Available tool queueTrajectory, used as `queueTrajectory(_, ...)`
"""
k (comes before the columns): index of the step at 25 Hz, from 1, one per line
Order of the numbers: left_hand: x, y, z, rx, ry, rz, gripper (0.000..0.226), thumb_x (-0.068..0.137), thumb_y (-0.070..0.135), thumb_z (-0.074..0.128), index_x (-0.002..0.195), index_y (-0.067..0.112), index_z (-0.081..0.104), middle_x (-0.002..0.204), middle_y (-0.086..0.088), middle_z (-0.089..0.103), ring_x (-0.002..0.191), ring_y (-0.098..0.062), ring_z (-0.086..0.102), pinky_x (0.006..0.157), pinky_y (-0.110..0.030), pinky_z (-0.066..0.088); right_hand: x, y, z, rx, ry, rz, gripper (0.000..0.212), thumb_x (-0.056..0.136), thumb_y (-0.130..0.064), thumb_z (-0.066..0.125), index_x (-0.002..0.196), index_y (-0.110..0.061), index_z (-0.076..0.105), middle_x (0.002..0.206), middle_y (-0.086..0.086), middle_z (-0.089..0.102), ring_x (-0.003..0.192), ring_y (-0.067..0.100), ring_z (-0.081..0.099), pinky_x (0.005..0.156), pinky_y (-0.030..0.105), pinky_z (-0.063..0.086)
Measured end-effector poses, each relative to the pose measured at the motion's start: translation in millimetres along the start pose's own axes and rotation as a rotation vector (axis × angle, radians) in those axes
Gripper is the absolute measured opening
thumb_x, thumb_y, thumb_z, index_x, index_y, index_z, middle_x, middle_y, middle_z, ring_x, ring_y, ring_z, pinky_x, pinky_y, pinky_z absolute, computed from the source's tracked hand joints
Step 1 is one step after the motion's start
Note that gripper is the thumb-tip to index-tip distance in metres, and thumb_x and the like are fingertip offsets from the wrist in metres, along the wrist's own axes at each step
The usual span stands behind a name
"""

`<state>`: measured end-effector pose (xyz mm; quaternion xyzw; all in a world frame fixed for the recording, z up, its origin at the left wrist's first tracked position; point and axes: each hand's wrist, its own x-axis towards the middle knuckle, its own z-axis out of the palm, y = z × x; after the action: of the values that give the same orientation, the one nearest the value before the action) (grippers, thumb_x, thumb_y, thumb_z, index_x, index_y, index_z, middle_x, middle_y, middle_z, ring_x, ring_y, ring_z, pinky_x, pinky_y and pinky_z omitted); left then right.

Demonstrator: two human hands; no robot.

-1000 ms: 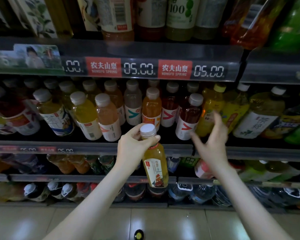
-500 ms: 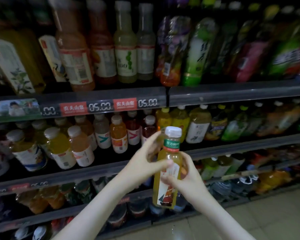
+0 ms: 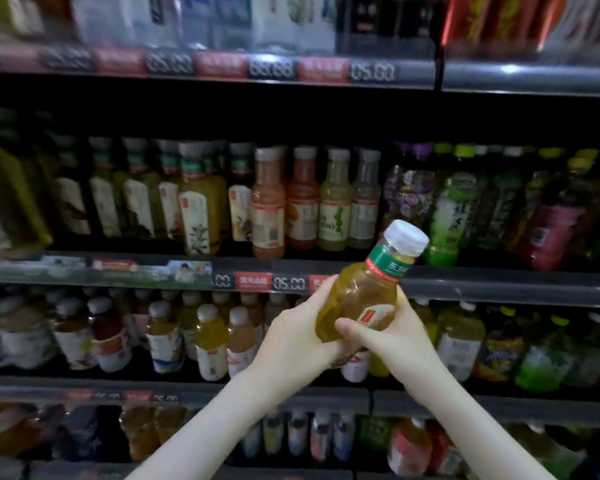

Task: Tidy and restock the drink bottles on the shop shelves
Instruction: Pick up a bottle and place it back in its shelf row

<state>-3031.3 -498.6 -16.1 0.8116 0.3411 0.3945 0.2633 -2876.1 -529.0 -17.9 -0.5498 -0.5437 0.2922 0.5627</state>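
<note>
Left hand (image 3: 293,342) and right hand (image 3: 402,337) both grip the lower body of a tea bottle (image 3: 362,292), held tilted with its cap to the right, in front of the shelf rail (image 3: 499,285). Risk: pushed in at this tilt, it may topple the crowded standing bottles (image 3: 267,202) behind.

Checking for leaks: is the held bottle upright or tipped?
Tipped: bottle leans right, white cap up-right of its body; left hand and right hand grip it.
</note>
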Motion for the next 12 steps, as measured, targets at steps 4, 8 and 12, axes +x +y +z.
queueTrajectory(4,20,-32,-78,0.053,0.021,0.136,0.074,0.084,0.048,0.064,0.145,0.045,0.022,0.140,0.024,0.043,0.127,0.009,0.040,0.102,-0.017,0.038,23,-35,62,0.071,0.120,-0.162,0.057,0.057,-0.032,0.083,0.107,-0.024,0.056,0.090,-0.017,0.072,0.081,0.000,0.068,0.066,0.015,0.051)
queueTrajectory(8,29,-73,-133,0.228,0.071,0.187,0.069,0.090,0.039,0.061,0.146,0.044,0.020,0.146,0.023,0.033,0.134,0.009,0.027,0.110,-0.021,0.031,57,-53,121,0.113,0.150,-0.181,0.066,0.058,-0.035,0.083,0.116,-0.024,0.055,0.098,-0.013,0.072,0.090,-0.001,0.067,0.079,0.020,0.051)
queueTrajectory(12,33,-111,-163,0.282,0.175,0.131,0.062,0.093,0.045,0.054,0.144,0.046,0.018,0.146,0.017,0.037,0.133,0.003,0.032,0.107,-0.015,0.030,80,-54,167,0.108,0.178,-0.171,0.070,0.058,-0.036,0.085,0.119,-0.027,0.052,0.100,-0.014,0.069,0.091,-0.007,0.064,0.076,0.012,0.049)
